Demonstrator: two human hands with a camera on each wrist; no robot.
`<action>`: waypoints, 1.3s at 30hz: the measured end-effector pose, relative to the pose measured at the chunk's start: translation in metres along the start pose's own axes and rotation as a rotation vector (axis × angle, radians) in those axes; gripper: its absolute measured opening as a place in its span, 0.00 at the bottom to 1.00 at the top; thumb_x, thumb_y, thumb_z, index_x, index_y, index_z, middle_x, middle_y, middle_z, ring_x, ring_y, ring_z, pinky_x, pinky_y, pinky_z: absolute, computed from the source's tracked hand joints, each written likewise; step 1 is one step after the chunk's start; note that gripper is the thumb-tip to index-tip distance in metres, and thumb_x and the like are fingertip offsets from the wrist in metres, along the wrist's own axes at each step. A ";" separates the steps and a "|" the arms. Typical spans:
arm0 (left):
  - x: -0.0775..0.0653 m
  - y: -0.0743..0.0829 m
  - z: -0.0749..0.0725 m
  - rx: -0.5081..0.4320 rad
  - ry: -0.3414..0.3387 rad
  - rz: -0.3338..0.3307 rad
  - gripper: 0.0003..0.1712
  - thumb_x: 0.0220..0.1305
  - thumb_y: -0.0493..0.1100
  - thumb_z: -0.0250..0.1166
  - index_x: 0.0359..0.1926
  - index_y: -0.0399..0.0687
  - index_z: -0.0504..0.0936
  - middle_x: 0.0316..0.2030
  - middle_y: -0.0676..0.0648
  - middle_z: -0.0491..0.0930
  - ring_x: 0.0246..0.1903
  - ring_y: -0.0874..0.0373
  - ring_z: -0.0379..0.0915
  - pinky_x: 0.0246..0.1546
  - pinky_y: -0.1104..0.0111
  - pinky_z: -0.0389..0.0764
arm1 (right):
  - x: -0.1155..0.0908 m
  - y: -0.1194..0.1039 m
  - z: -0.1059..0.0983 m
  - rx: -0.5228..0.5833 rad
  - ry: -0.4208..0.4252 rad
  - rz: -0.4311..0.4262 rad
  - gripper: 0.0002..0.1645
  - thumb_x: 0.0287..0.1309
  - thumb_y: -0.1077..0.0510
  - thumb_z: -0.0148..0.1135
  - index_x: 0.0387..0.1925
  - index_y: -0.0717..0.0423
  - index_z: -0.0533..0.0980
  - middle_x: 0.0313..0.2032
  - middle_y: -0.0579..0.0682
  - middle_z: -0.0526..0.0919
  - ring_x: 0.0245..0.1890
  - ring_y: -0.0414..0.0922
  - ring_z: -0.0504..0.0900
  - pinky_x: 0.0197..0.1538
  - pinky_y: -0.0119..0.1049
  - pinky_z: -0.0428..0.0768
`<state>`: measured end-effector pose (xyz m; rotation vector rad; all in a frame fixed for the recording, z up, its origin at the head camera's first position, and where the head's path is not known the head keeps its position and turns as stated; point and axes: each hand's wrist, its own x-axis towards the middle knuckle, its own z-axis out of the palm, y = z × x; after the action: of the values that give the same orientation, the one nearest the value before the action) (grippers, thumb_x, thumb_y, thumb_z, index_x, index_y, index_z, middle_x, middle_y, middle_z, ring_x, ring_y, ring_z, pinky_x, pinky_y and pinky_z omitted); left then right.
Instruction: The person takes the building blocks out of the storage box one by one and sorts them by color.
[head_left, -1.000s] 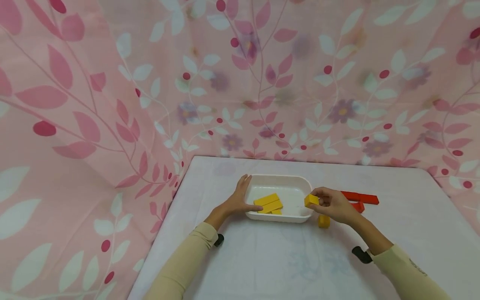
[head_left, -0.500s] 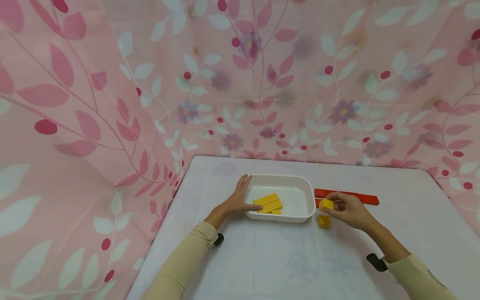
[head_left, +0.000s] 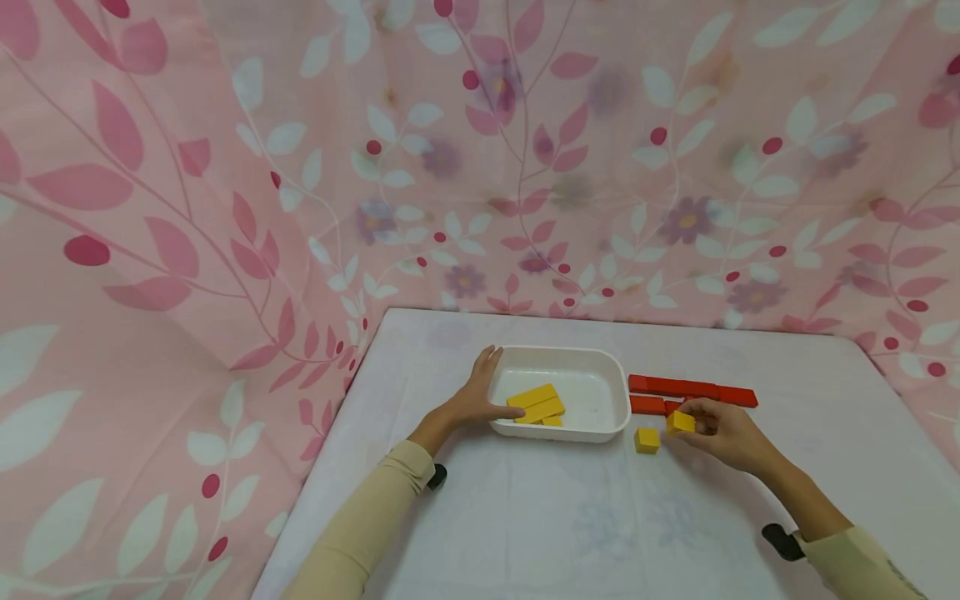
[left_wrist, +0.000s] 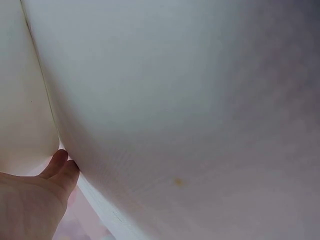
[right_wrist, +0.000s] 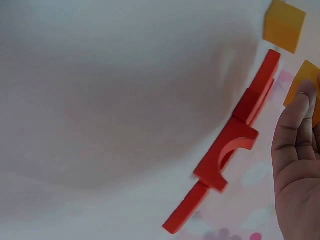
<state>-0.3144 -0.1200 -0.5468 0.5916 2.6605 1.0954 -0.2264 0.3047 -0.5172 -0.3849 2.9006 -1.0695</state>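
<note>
My right hand (head_left: 731,433) pinches a yellow cube (head_left: 680,423) between thumb and fingers, just above the tabletop. A second yellow cube (head_left: 647,441) stands on the table to its left. In the right wrist view the held cube is partly cut off at the frame's edge, beside my fingers (right_wrist: 292,125). At the left end of a white tray (head_left: 592,434), my left hand (head_left: 468,402) holds the rim, its thumb reaching over the front side near the yellow blocks (head_left: 536,402) lying inside. The left wrist view shows fingertips (left_wrist: 70,170) against the tray's edge.
Right of the tray lies a row of long red blocks (head_left: 693,388). In front of it is a shorter red block (head_left: 647,405). The right wrist view shows a red arch block (right_wrist: 212,155) among them. A floral curtain (head_left: 525,167) hangs behind the white-covered table (head_left: 525,517).
My right hand has moved right and toward me with the yellow cube, away from the tray's right end. More of the red blocks shows now. My left hand stays on the tray.
</note>
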 end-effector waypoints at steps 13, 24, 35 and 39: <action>-0.001 -0.002 -0.007 0.002 0.011 0.017 0.71 0.34 0.72 0.69 0.72 0.59 0.36 0.72 0.54 0.29 0.70 0.50 0.40 0.66 0.49 0.58 | 0.002 0.011 0.015 0.021 -0.104 0.079 0.24 0.43 0.45 0.71 0.42 0.49 0.76 0.34 0.47 0.77 0.28 0.39 0.73 0.28 0.27 0.77; -0.004 -0.005 -0.011 -0.004 0.037 0.029 0.71 0.35 0.71 0.69 0.72 0.58 0.37 0.72 0.49 0.31 0.69 0.49 0.42 0.65 0.50 0.59 | 0.014 0.009 0.018 0.059 -0.196 0.049 0.23 0.44 0.50 0.72 0.44 0.52 0.77 0.38 0.49 0.79 0.28 0.42 0.74 0.29 0.28 0.80; 0.000 -0.002 -0.001 -0.035 0.009 0.016 0.71 0.34 0.73 0.69 0.72 0.57 0.37 0.72 0.54 0.30 0.70 0.50 0.42 0.65 0.48 0.57 | 0.006 0.012 0.016 0.055 -0.185 0.094 0.24 0.43 0.49 0.72 0.44 0.50 0.77 0.36 0.48 0.78 0.27 0.41 0.74 0.29 0.29 0.80; 0.000 0.000 -0.001 -0.035 0.011 0.014 0.71 0.34 0.73 0.69 0.72 0.58 0.37 0.72 0.54 0.30 0.70 0.50 0.42 0.65 0.48 0.57 | 0.006 0.012 0.016 0.050 -0.181 0.086 0.24 0.43 0.49 0.72 0.44 0.50 0.77 0.35 0.48 0.79 0.27 0.43 0.74 0.28 0.28 0.79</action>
<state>-0.3148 -0.1204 -0.5466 0.5998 2.6440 1.1499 -0.2330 0.3022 -0.5368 -0.3329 2.7012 -1.0344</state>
